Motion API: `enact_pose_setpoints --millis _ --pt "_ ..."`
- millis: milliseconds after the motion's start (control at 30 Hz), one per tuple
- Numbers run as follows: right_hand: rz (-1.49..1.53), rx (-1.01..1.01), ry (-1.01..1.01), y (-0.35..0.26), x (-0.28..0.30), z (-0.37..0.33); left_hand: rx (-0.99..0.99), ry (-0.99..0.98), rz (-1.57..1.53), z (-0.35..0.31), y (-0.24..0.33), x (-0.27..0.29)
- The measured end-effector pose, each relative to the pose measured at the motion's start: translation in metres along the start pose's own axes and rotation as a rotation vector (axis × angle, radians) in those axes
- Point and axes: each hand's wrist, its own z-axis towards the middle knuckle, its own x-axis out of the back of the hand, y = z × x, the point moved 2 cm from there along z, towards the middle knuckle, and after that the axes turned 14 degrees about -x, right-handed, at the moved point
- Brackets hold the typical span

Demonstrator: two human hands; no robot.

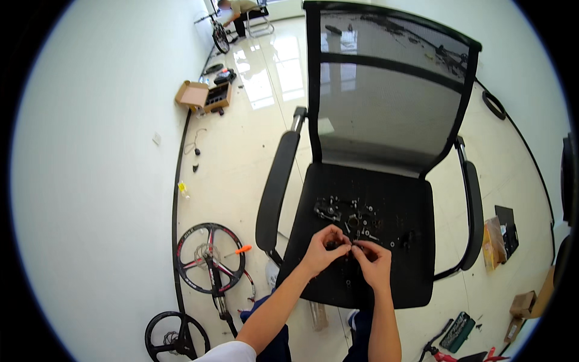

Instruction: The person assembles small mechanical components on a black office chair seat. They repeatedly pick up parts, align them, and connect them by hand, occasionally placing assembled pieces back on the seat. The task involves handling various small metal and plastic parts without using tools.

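Note:
Over the black seat of an office chair, my left hand and my right hand meet with their fingertips almost together. Each hand is closed in a pinch around something small and dark, too small to make out. Just beyond my fingers, small metal parts such as screws, washers and rings lie spread on the seat. A larger dark mechanical part rests among them, left of the middle. Near the seat's right side is another dark part.
Armrests flank the seat; a mesh backrest rises behind. On the left floor lie a spoked wheel with fork, an orange-handled screwdriver and a black wheel. A green toolbox sits lower right. Far off, a person sits by a bicycle.

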Motion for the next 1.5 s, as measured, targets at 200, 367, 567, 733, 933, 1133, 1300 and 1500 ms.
enact_pose_setpoints --millis 200,367,567,733,933,1133,1300,1500 --pt "0.184 -0.092 -0.092 -0.004 0.007 -0.006 -0.031 -0.084 0.146 -0.003 0.008 -0.005" --pt "0.279 0.008 -0.089 -0.007 0.001 -0.004 0.016 -0.108 0.173 -0.003 0.0 -0.007" --pt "0.21 0.058 -0.125 -0.005 -0.001 0.002 0.136 0.014 0.006 0.001 -0.009 -0.001" --pt "-0.009 0.219 -0.066 0.001 0.006 0.005 0.202 0.126 -0.135 0.004 -0.006 0.0" --pt "-0.011 0.096 -0.044 0.0 0.005 0.001 0.211 0.12 -0.181 0.002 0.0 -0.002" --pt "0.152 0.028 -0.18 -0.009 0.002 -0.001 0.191 0.023 -0.045 0.002 -0.008 -0.002" --pt "0.07 0.019 -0.227 -0.008 0.007 0.001 0.197 0.134 -0.062 0.001 -0.006 -0.001" --pt "0.024 0.014 -0.053 -0.01 0.006 0.0 0.194 0.079 -0.279 0.002 -0.002 -0.004"
